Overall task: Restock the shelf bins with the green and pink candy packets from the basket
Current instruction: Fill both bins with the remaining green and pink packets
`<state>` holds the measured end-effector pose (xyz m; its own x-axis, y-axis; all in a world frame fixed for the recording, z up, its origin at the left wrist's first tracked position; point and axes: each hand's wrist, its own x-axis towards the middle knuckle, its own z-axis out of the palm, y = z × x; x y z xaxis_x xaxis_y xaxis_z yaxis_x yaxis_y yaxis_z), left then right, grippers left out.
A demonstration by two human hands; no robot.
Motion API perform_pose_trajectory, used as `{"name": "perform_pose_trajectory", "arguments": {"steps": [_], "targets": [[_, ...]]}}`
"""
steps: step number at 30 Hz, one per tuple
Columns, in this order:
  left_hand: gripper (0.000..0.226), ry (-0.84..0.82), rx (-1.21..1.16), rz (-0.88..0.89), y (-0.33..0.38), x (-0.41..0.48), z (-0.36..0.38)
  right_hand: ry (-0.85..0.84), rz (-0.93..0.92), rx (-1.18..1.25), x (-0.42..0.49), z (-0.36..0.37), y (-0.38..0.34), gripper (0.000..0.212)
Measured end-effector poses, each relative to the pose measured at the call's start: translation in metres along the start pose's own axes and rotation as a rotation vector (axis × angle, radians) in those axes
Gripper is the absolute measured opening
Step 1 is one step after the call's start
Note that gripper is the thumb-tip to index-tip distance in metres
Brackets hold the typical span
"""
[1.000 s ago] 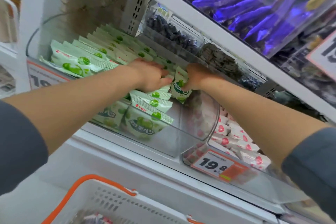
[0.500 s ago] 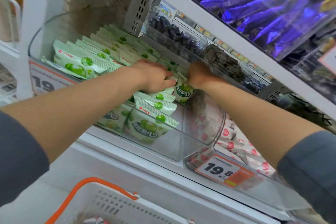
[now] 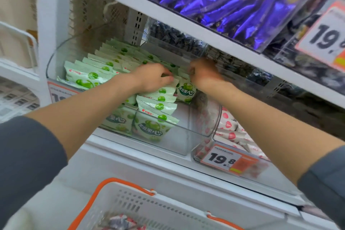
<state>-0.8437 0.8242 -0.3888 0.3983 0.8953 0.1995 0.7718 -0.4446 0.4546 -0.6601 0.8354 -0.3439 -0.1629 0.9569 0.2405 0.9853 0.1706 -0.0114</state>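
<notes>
Hands both up inside the clear bin (image 3: pixel 179 136) on the middle shelf, forearms bare, grey sleeves (image 3: pixel 28 155) at the edges of the view. Left hand (image 3: pixel 155 77): palm down over the middle of the green packets (image 3: pixel 87 78), fingers curled round the top edges of a few of them, gripping. Right hand (image 3: pixel 204 74): close beside the left, near the bin's right wall, motion-blurred, fingertips out of sight; cannot tell whether gripping or loose. Just below it, one upright green packet (image 3: pixel 186 90), printed face forward.

Rest of the green stock in the same bin: a slanted row running back along the left side, a few more stacked at the front against the clear front wall. Neighbouring bin (image 3: pixel 197 153) to the right: pink packets (image 3: pixel 228 133) inside, an orange-and-white price tag (image 3: pixel 227 158) reading 19.8 on its front. Behind and above the hands, dark-wrapped sweets (image 3: pixel 173 37) in another clear bin; on the top shelf, shiny purple packets (image 3: pixel 233 0).

At the bottom edge, white basket (image 3: pixel 149 205) with orange handle (image 3: pixel 112 180), below the shelf and well apart from both hands; blurred packets inside, colours hard to make out.
</notes>
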Motion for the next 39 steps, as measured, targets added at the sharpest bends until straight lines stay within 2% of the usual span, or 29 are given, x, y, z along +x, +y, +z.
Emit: {"name": "perform_pose_trajectory", "arguments": {"steps": [3, 5, 8, 11, 13, 18, 21, 24, 26, 28, 30, 32, 33, 36, 38, 39], "targets": [[0.024, 0.232, -0.015, -0.025, 0.028, -0.031, -0.009, 0.092, -0.201, 0.053, -0.055, -0.016, -0.013, 0.022], [0.014, 0.295, -0.016, -0.061, 0.056, -0.066, -0.006, 0.212, -0.272, 0.126, -0.093, -0.020, -0.019, 0.017], [0.012, 0.199, -0.013, -0.127, 0.087, -0.118, 0.017, 0.301, -0.291, 0.284, -0.153, -0.018, -0.028, 0.012], [0.017, -0.008, 0.013, -0.126, 0.105, -0.159, 0.053, 0.261, -0.273, 0.396, -0.207, 0.006, -0.025, 0.012], [0.011, -0.136, 0.128, -0.124, 0.111, -0.179, 0.082, 0.095, -0.215, 0.404, -0.241, 0.036, -0.012, 0.013], [0.015, -0.479, 0.292, -0.012, 0.108, -0.197, 0.141, -0.608, 0.044, 0.287, -0.324, 0.152, 0.049, 0.018], [0.020, -0.570, 0.356, 0.046, 0.103, -0.194, 0.159, -0.899, 0.080, 0.146, -0.361, 0.205, 0.070, 0.029], [0.020, -0.596, 0.367, 0.057, 0.100, -0.191, 0.173, -0.963, 0.147, 0.234, -0.380, 0.240, 0.058, 0.018], [0.020, -0.628, 0.364, 0.048, 0.100, -0.191, 0.179, -1.042, 0.187, 0.296, -0.392, 0.257, 0.046, 0.042], [0.021, -0.651, 0.364, 0.056, 0.099, -0.193, 0.184, -1.101, 0.163, 0.274, -0.406, 0.264, 0.035, 0.046], [0.019, -0.702, 0.338, 0.039, 0.099, -0.196, 0.188, -1.004, 0.173, 0.226, -0.409, 0.264, 0.030, 0.039], [0.018, -0.792, 0.222, -0.021, 0.100, -0.199, 0.191, -0.827, 0.316, 0.326, -0.395, 0.250, 0.031, 0.030], [0.022, -0.820, 0.161, -0.044, 0.100, -0.199, 0.192, -0.755, 0.436, 0.454, -0.381, 0.235, 0.032, 0.023], [0.064, -0.853, 0.100, -0.047, 0.104, -0.195, 0.184, -0.613, 0.920, 1.028, -0.336, 0.179, 0.043, 0.010], [0.091, -0.877, -0.015, -0.076, 0.104, -0.191, 0.172, -0.609, 1.129, 1.336, -0.317, 0.143, 0.047, 0.010], [0.102, -0.880, -0.148, -0.152, 0.104, -0.189, 0.165, -0.623, 1.195, 1.434, -0.311, 0.126, 0.048, 0.013]]}}
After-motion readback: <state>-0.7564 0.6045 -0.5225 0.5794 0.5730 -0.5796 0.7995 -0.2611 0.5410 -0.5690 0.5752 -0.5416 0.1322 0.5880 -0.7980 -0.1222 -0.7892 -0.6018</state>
